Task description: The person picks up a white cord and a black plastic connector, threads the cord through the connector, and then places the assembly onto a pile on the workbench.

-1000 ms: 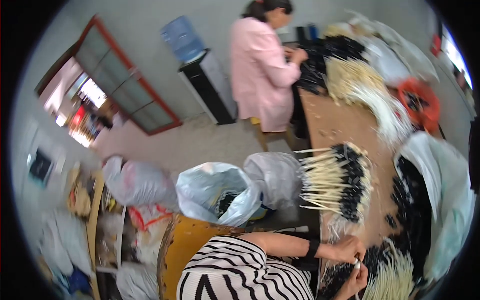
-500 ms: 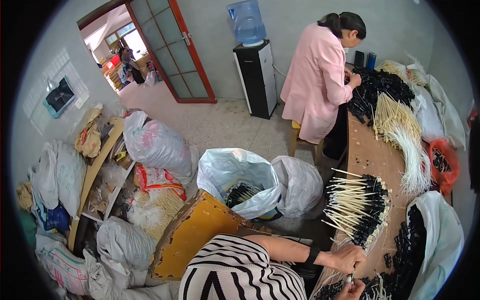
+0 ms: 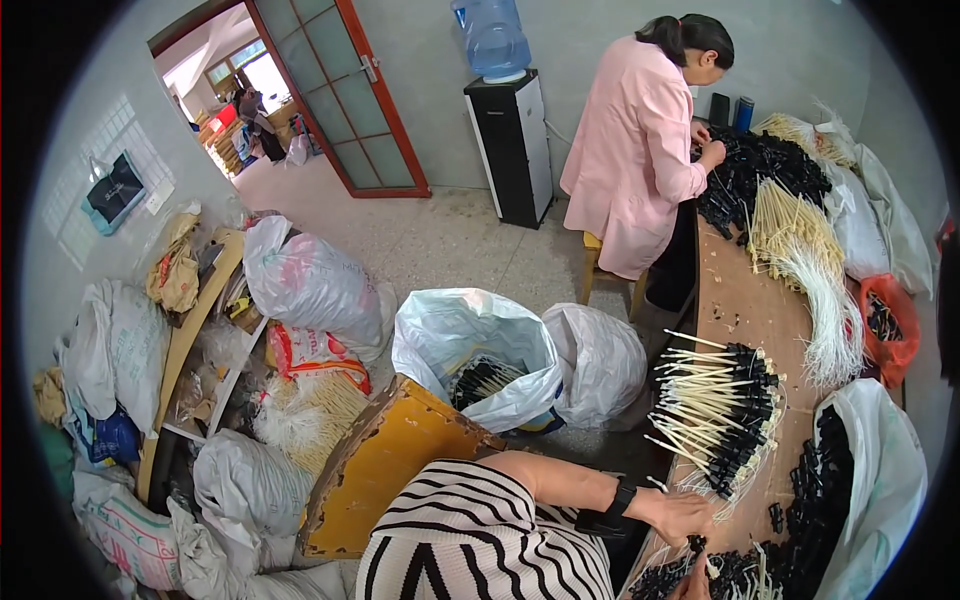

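I observed the left hand [image 3: 683,517] at the near edge of the surface [image 3: 745,310], fingers pinched on a small black cap [image 3: 696,545]. The right hand [image 3: 692,585] sat just below it at the frame's rim; whether it was clenched or released I could not tell. A loose heap of black caps [image 3: 690,580] lay directly beneath. A finished bundle of pale sticks with black ends [image 3: 715,410] lay further up the surface. In my judgement, the cap needed holding square to its stick, pressed straight on, away from the heap.
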Motion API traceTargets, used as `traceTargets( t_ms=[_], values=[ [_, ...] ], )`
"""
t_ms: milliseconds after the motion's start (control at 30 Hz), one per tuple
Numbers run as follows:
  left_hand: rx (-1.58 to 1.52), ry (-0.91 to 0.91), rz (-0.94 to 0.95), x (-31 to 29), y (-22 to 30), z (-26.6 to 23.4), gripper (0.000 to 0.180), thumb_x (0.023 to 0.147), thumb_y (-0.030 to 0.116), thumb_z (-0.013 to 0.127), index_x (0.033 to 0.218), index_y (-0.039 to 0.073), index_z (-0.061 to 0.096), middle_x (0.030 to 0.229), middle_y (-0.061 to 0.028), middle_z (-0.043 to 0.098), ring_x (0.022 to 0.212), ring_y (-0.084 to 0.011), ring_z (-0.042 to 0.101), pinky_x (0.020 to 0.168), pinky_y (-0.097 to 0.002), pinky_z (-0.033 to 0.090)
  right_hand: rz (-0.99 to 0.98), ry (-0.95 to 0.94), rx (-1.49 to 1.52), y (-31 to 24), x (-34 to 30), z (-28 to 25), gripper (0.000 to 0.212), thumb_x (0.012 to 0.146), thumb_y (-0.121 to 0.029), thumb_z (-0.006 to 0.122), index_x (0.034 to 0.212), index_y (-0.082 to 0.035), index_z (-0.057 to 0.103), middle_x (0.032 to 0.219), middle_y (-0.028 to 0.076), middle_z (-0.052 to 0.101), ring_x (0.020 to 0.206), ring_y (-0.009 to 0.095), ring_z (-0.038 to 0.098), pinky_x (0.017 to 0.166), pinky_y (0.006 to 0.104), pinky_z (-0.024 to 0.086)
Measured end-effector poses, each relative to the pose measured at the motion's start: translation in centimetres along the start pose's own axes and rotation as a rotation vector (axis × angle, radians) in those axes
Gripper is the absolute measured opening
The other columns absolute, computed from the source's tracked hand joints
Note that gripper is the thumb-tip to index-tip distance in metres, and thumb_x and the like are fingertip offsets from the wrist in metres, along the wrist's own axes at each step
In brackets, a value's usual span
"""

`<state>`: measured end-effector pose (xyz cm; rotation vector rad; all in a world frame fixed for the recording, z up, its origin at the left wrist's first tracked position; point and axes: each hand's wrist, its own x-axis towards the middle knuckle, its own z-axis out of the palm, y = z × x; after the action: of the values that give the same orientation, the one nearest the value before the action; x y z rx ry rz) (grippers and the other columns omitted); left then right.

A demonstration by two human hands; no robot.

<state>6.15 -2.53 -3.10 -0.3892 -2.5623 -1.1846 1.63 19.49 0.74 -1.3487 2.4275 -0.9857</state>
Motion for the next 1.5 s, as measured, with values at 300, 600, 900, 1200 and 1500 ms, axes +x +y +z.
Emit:
traceTargets(
  t_ms=[300, 600, 900, 1200, 1500],
  values=[
    [0.057, -0.198, -0.059, 0.6, 4.1, -3.0, 0.027, 0.065, 0.018, 0.062, 0.090, 0.014, 0.070, 0.073, -0.0132, 0.065, 0.073, -0.0339, 0.065, 0.062, -0.0456, 0.051, 0.326, -0.040, 0.175, -3.2, 2.6, -0.4, 0.021, 0.089, -0.014, 0.058, 0.095, 0.005, 0.063, 0.074, 0.010, 0.060, 0.063, 0.013, 0.051, 0.057, 0.0292, 0.042],
    [0.336, 0.286, 0.098, 3.7, -1.1, -8.0, 0.018, 0.061, 0.012, 0.066, 0.079, 0.011, 0.063, 0.072, -0.0030, 0.059, 0.070, -0.0241, 0.056, 0.064, -0.0390, 0.038, 0.157, 0.686, -0.304, -2.4, 2.2, -1.3, 0.015, 0.083, -0.001, 0.065, 0.097, -0.002, 0.066, 0.083, 0.011, 0.064, 0.065, 0.023, 0.059, 0.056, 0.0315, 0.046],
    [0.701, 0.417, -0.008, 9.5, -3.8, -11.0, 0.043, 0.066, 0.015, 0.067, 0.108, 0.009, 0.063, 0.115, -0.0071, 0.058, 0.115, -0.0260, 0.048, 0.103, -0.0479, 0.027, 0.394, 0.403, -0.075, -3.0, -0.7, 1.4, 0.029, 0.073, -0.004, 0.071, 0.101, -0.003, 0.066, 0.102, 0.012, 0.065, 0.076, 0.026, 0.064, 0.066, 0.0314, 0.051],
    [0.204, 0.000, 0.255, 16.6, -4.9, 3.4, 0.039, 0.074, 0.000, 0.055, 0.110, 0.007, 0.067, 0.114, -0.0152, 0.062, 0.108, -0.0344, 0.056, 0.090, -0.0431, 0.046, 0.716, 0.518, -0.372, -0.6, -8.6, -3.1, 0.017, 0.074, -0.008, 0.071, 0.092, -0.008, 0.069, 0.085, 0.009, 0.064, 0.069, 0.030, 0.063, 0.061, 0.0365, 0.048],
    [0.353, -0.179, 0.151, 16.1, -5.9, 4.7, 0.031, 0.070, 0.001, 0.064, 0.096, 0.016, 0.072, 0.087, -0.0130, 0.056, 0.080, -0.0368, 0.058, 0.068, -0.0435, 0.047, 0.751, 0.482, -0.682, 0.8, -11.2, -4.0, 0.015, 0.069, 0.000, 0.064, 0.082, -0.008, 0.064, 0.085, 0.007, 0.058, 0.075, 0.029, 0.059, 0.065, 0.0386, 0.044]
  ],
)
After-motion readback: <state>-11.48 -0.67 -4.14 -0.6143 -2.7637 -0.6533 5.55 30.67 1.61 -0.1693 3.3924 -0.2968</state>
